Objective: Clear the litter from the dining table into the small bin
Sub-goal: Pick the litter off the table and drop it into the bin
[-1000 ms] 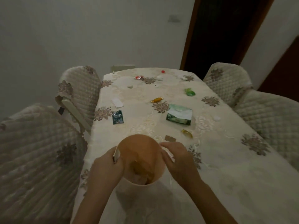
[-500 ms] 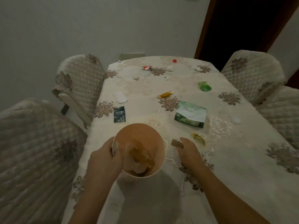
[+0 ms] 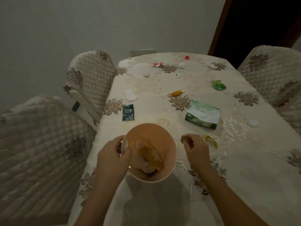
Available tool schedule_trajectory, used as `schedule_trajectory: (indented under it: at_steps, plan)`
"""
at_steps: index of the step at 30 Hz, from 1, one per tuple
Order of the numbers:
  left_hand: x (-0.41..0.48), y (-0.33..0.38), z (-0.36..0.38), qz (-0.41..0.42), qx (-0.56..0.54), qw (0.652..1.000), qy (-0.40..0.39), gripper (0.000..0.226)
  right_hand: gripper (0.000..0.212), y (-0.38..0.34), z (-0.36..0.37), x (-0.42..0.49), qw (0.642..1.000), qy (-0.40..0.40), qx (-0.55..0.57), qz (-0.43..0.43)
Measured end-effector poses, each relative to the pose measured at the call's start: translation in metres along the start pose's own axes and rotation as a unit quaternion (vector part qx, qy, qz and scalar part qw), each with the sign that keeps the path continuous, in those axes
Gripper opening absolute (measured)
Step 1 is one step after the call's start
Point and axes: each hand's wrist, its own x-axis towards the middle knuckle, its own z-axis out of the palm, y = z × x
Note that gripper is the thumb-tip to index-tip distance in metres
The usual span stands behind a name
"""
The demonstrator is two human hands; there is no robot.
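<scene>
A small peach bin (image 3: 164,134) stands near the table's front edge with crumpled paper and a brown wrapper inside. My left hand (image 3: 112,155) grips its left rim, and a small wrapper is pinched against the rim. My right hand (image 3: 195,149), just right of the bin, pinches a small brown scrap (image 3: 184,139). A yellow wrapper (image 3: 210,141) lies beside that hand. Farther out lie a dark green sachet (image 3: 128,112), a gold candy (image 3: 176,93), a green wrapper (image 3: 218,84), a white packet (image 3: 129,94) and a red wrapper (image 3: 157,64).
A green tissue pack (image 3: 202,115) sits mid-table on the floral tablecloth (image 3: 244,160). Small caps and white scraps dot the far end, including a red cap (image 3: 187,57). Quilted chairs stand at the left (image 3: 91,75) and right (image 3: 270,70). A dark doorway is behind.
My right hand left the bin's right rim, reached right to the brown scrap on the cloth and pinched it. My left hand stays on the rim. The view tilted downward.
</scene>
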Motion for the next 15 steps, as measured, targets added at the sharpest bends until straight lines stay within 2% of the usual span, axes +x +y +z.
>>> schedule_trajectory:
  at_steps: [2,4,7,11,13,15]
  plan:
    - [-0.005,0.002,0.001,0.004,-0.019,1.000,-0.010,0.025,0.019,-0.035,-0.022,-0.002,0.995,0.064,0.075,-0.034]
    - [-0.009,0.005,0.002,-0.008,-0.047,0.999,-0.021,0.021,0.021,-0.069,-0.043,-0.008,0.984,0.087,0.137,-0.078]
    - [-0.015,0.011,0.004,-0.032,-0.083,0.995,-0.040,0.021,0.017,-0.102,-0.055,-0.024,0.977,0.008,0.146,-0.152]
    - [-0.017,0.016,0.010,-0.044,-0.112,0.992,-0.040,0.018,0.018,-0.101,-0.034,-0.037,0.974,-0.094,0.041,-0.203]
    - [-0.017,0.018,0.013,-0.046,-0.119,0.991,-0.039,0.017,0.021,-0.098,-0.030,-0.039,0.974,-0.113,0.010,-0.198]
    - [-0.016,0.019,0.016,-0.048,-0.119,0.991,-0.045,0.019,0.025,-0.096,-0.036,-0.037,0.976,-0.086,0.009,-0.198]
